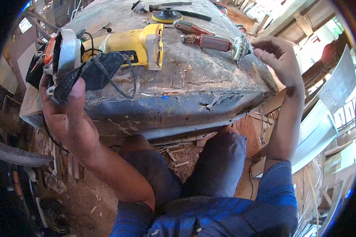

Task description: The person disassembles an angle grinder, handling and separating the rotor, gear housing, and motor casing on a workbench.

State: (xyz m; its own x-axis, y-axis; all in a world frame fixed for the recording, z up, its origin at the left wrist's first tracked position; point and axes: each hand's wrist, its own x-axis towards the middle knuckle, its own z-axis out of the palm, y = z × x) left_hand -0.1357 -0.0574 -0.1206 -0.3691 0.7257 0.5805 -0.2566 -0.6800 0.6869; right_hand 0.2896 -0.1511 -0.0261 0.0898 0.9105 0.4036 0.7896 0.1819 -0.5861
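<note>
My left hand (75,114) is raised at the bench's left end, thumb and fingers closed on a dark, dusty black piece (95,73) from which a thin grey cord loops down. A curved silver metal part (68,49) stands against it; whether my fingers also grip this is hidden. Behind them lies the yellow power tool housing (132,45). My right hand (279,59) hovers at the bench's right edge, fingers loosely bent and thumb apart, nothing visible in it. Beside its fingertips lies a motor armature (213,42) with a white fan (237,48) at its end.
On the worn bench (194,79) lie a screwdriver (192,27), a yellow-and-black round backing pad (167,15) and black-handled pliers (180,10). An orange and black object (39,63) sits at the left end. White panels (316,130) lean at the right; wood scraps (174,156) litter the ground.
</note>
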